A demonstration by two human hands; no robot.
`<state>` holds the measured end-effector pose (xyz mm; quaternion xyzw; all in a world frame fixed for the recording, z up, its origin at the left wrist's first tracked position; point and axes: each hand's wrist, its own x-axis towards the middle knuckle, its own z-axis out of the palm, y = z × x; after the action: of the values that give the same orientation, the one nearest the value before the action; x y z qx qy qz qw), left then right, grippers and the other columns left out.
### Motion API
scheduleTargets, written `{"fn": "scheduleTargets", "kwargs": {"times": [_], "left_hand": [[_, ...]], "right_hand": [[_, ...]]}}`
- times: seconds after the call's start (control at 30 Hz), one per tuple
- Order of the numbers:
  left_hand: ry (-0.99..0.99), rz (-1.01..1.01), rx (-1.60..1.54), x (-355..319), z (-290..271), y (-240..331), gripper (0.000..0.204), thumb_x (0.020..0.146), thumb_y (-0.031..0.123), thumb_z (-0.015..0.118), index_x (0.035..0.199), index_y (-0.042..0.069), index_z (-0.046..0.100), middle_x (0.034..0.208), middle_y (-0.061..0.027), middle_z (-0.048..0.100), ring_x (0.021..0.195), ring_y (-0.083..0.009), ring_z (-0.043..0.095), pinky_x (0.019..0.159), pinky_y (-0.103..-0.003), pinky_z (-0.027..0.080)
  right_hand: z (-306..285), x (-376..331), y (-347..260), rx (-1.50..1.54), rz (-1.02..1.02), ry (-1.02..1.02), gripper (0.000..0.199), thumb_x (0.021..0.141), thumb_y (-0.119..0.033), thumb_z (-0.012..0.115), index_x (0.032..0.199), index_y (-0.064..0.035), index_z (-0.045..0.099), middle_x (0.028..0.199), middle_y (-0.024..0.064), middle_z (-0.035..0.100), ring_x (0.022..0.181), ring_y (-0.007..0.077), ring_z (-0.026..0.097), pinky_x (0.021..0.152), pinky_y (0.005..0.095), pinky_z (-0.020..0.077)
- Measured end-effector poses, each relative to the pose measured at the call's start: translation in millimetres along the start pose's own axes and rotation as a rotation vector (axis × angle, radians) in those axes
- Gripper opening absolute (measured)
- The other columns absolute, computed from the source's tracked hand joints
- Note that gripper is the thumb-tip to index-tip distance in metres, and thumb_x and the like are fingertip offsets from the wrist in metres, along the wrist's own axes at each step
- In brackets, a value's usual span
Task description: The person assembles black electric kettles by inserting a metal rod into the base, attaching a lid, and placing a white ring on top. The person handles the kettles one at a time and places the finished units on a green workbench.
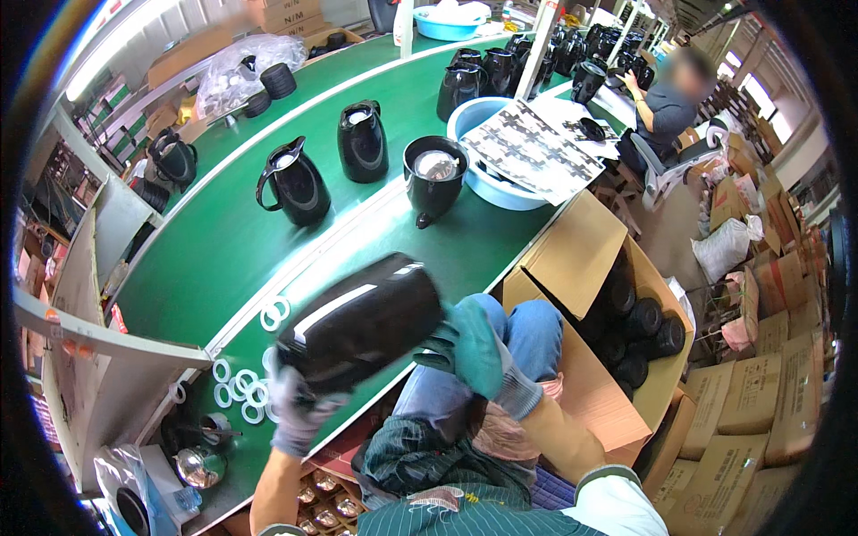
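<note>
From my remote seat I look down on a factory assembly line: a long green conveyor belt [223,241] curves through the hall, carrying a row of identical black jugs [295,183], some without lids. White sealing rings [243,389] lie in a cluster at the belt's near edge. An open cardboard carton [581,268] beside me holds black parts, with sealed cartons [742,420] stacked on the floor. Farther along the line a seated co-worker [666,107] faces more jugs, and blue plastic basins [487,183] sit on the belt.

black jugs [362,140] on green belt [214,259]; white rings [239,390].
</note>
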<state>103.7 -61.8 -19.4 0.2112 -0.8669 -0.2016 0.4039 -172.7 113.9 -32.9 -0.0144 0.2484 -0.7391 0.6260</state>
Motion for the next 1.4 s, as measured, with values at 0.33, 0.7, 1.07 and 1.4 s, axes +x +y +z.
{"fn": "scheduleTargets", "kwargs": {"times": [0.33,0.7,1.07,1.4], "left_hand": [[0.117,-0.519,0.629,142,-57,-181,0.054,0.075,0.036,0.087,0.118,0.012,0.067,0.128,-0.0219,0.06,0.113,-0.0416,0.062,0.093,-0.048,0.052],[0.003,0.111,0.509,163,7,-139,0.076,0.08,0.024,0.079,0.148,0.007,0.051,0.152,-0.0227,0.047,0.142,-0.0439,0.041,0.119,-0.053,0.031],[-0.327,-0.238,-0.622,102,85,37,0.075,0.084,0.019,0.081,0.147,-0.006,0.048,0.143,-0.0228,0.059,0.13,-0.0319,0.059,0.112,-0.043,0.045],[-0.64,-0.562,-0.519,46,144,26,0.062,0.096,0.025,0.068,0.147,-0.004,0.048,0.144,-0.0192,0.058,0.125,-0.0278,0.061,0.106,-0.043,0.052]], "right_hand": [[36,180,-140,-2.413,-0.851,0.415,0.087,0.08,-0.047,0.081,0.152,-0.0157,0.043,0.16,0.0148,0.037,0.152,0.034,0.028,0.124,0.0562,0.0189],[1,169,-144,-1.931,-0.964,0.432,0.039,0.081,-0.021,0.081,0.115,-0.0046,0.068,0.142,0.0127,0.059,0.127,0.0313,0.059,0.106,0.0417,0.0477],[36,-89,-98,-0.799,-0.416,0.371,0.044,0.088,-0.017,0.082,0.127,-0.0028,0.066,0.085,0.0012,0.071,0.064,0.0037,0.059,0.055,0.0188,0.0482],[-24,-192,-63,-1.099,-0.537,0.239,0.047,0.095,-0.045,0.072,0.113,-0.0016,0.071,0.103,0.014,0.074,0.093,0.0205,0.074,0.085,0.0339,0.0584]]}}
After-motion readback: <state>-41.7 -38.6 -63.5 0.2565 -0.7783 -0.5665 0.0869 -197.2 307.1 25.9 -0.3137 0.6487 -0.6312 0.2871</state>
